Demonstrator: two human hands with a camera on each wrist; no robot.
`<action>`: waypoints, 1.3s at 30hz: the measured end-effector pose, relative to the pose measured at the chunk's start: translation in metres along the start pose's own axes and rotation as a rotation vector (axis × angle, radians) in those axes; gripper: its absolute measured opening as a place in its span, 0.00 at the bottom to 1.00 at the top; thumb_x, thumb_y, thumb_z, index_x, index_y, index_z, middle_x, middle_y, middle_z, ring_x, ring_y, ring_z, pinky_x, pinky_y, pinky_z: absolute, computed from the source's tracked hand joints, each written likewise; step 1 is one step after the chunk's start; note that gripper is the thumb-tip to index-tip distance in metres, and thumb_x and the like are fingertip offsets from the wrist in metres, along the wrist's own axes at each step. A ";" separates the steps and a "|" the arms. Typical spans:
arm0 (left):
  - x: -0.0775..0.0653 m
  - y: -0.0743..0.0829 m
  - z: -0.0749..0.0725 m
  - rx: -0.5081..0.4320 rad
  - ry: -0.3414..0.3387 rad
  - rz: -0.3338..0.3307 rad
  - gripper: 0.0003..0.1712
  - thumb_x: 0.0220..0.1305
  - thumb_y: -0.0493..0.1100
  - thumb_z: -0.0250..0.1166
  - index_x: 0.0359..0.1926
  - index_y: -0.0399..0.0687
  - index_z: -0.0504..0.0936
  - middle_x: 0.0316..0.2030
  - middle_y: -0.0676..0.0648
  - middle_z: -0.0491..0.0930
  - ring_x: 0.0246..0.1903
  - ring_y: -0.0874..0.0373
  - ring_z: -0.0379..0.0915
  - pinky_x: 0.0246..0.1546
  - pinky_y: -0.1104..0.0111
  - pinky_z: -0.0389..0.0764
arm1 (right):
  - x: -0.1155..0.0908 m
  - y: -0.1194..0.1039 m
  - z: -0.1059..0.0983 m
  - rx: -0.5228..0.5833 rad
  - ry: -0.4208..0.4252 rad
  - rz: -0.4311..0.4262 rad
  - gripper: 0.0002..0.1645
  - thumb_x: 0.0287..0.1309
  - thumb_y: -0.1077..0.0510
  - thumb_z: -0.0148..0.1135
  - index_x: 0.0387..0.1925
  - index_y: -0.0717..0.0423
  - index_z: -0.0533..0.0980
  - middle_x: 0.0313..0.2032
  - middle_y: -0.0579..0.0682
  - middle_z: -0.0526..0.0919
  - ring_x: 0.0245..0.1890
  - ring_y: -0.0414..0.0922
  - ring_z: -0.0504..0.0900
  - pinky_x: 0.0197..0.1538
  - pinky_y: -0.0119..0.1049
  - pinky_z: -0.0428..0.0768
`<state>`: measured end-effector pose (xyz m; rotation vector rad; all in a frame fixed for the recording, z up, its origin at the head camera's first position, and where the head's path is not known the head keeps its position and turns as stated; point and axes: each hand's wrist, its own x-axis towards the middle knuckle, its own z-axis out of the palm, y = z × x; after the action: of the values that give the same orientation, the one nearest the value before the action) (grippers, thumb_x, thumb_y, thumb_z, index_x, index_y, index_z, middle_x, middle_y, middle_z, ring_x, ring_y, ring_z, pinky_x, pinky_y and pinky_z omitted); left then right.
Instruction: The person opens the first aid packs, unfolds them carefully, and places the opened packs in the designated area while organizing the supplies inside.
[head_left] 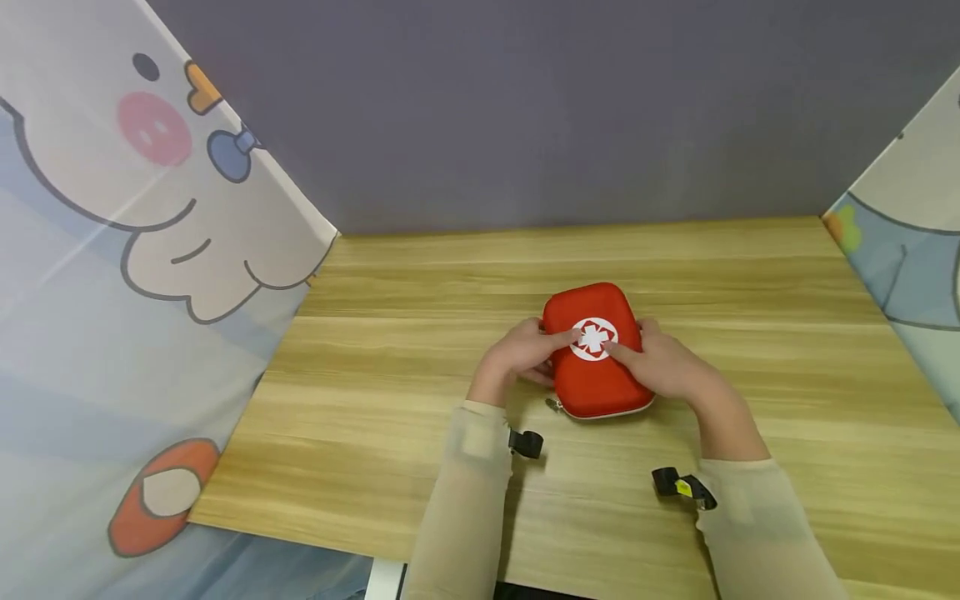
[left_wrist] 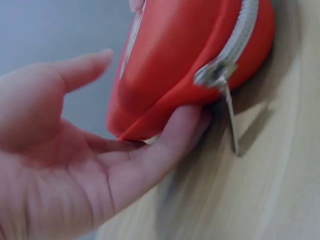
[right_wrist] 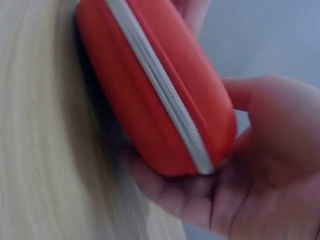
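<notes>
A red zippered first-aid case (head_left: 596,379) with a white cross emblem is tilted between the two hands, its near edge slightly turned. The left hand (head_left: 527,350) holds its left side, fingers tucked beneath and thumb over the top by the emblem. In the left wrist view, a metal zipper pull (left_wrist: 231,117) hangs from a corner near those fingers. On the other side, the right hand (head_left: 667,362) grips the case, thumb on the top and fingers curled under the edge. The pale zipper band (right_wrist: 160,87) looks closed in the right wrist view. The fingertips underneath are partly hidden.
The wood-grain table (head_left: 390,400) lies under the case and reaches to a grey panel (head_left: 525,117) at the back. Cartoon-printed cloth (head_left: 90,333) hangs along the left side, with similar cloth (head_left: 922,283) on the right. Black straps (head_left: 527,443) sit at the wrists.
</notes>
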<state>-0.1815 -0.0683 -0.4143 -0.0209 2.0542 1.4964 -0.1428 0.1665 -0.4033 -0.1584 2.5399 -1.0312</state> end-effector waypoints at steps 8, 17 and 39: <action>0.001 0.008 -0.004 -0.263 0.057 0.112 0.47 0.67 0.52 0.75 0.78 0.45 0.61 0.45 0.39 0.89 0.35 0.50 0.89 0.38 0.53 0.93 | -0.005 -0.008 -0.011 0.186 0.166 -0.091 0.50 0.79 0.33 0.49 0.85 0.57 0.48 0.62 0.66 0.80 0.49 0.55 0.87 0.54 0.45 0.81; -0.007 0.014 -0.011 -0.572 0.031 0.309 0.30 0.75 0.44 0.68 0.71 0.48 0.67 0.50 0.42 0.88 0.38 0.52 0.90 0.39 0.52 0.93 | -0.020 -0.008 -0.009 0.651 0.083 -0.300 0.40 0.78 0.53 0.59 0.83 0.55 0.55 0.63 0.48 0.80 0.56 0.40 0.85 0.57 0.29 0.84; -0.007 0.029 0.001 -1.012 0.115 0.502 0.24 0.80 0.44 0.61 0.71 0.49 0.69 0.55 0.48 0.83 0.45 0.55 0.88 0.43 0.56 0.93 | -0.007 -0.022 0.005 0.731 0.018 -0.280 0.15 0.80 0.59 0.57 0.49 0.70 0.79 0.36 0.47 0.81 0.34 0.41 0.79 0.43 0.32 0.85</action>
<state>-0.1853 -0.0589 -0.3862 0.0141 1.2026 2.7511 -0.1349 0.1494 -0.3893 -0.2965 2.0216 -1.9912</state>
